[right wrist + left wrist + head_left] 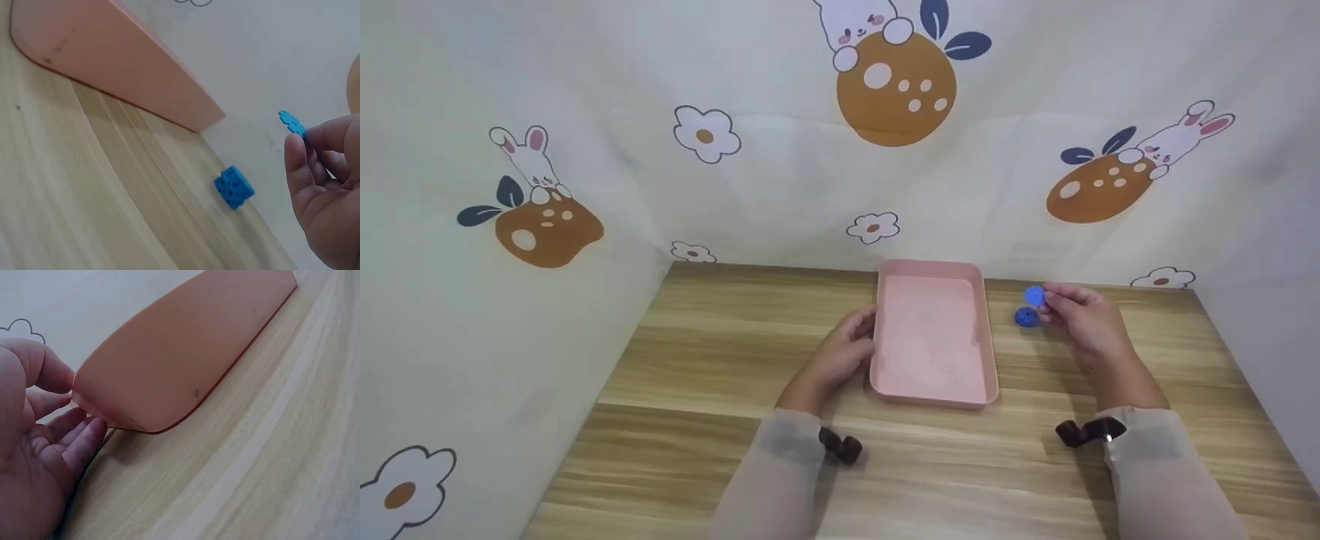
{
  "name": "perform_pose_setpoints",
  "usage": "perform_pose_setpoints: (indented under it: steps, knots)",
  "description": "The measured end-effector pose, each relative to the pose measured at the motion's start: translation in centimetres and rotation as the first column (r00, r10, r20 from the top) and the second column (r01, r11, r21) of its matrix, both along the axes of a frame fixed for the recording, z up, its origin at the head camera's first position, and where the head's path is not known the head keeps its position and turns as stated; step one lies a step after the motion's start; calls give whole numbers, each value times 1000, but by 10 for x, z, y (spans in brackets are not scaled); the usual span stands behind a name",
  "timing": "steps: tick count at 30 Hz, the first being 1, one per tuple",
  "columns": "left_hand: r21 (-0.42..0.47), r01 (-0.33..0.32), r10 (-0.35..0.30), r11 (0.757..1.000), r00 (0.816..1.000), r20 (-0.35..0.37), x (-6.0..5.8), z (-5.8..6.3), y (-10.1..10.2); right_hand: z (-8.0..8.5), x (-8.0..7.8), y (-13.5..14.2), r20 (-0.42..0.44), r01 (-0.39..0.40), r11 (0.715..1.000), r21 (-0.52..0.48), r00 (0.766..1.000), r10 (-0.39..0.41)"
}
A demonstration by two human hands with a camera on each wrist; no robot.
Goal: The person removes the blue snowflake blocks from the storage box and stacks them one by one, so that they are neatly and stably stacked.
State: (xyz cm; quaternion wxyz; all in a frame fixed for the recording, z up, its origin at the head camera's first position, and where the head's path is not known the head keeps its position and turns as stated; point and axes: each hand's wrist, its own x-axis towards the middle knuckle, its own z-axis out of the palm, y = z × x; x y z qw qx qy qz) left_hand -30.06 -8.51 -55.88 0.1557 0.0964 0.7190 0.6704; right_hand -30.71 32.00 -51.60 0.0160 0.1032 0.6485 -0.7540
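Note:
A thin blue snowflake disc point(291, 121) is pinched between the thumb and index finger of my right hand point(1086, 321), raised off the table. Just below it, a short stack of blue snowflake discs point(234, 187) stands on the wood, apart from the hand. The shallow pink tray point(934, 337) lies left of the stack, with nothing inside it. My left hand point(841, 352) rests against the tray's left outer wall. In the left wrist view its fingertips point(97, 427) touch the tray from outside, without gripping it.
The wood-grain tabletop point(720, 337) is enclosed by a pale cloth backdrop point(780, 187) printed with rabbits, fruit and flowers. The tray's far end lies near the back cloth. A dark wrist device point(840, 445) sits on the left sleeve, another point(1089, 432) on the right.

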Motion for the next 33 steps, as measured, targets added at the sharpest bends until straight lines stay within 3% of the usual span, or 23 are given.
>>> perform_pose_setpoints:
  steps: [4, 12, 19, 27, 33]
  knots:
    - [0, -9, 9, 1000, 1000, 12, 0, 0, 1, -8, -1, 4, 17, 20, 999, -30, 1000, -19]
    - [-3, -14, 14, 1000, 1000, 17, -1, -1, 1, -24, -3, 14, 94, -11, 999, -49, 995, 15]
    - [6, -11, 10, 1000, 1000, 13, -1, 0, 1, -35, -4, 16, 76, -24, 1000, -5, 997, 24]
    - [13, -13, 13, 1000, 1000, 26, -1, 0, 1, -35, -4, 11, 50, -10, 996, 93, 999, 5]
    - [8, -18, 18, 1000, 999, 33, -1, 0, 2, -35, -5, 10, 72, 5, 995, 103, 997, -13]
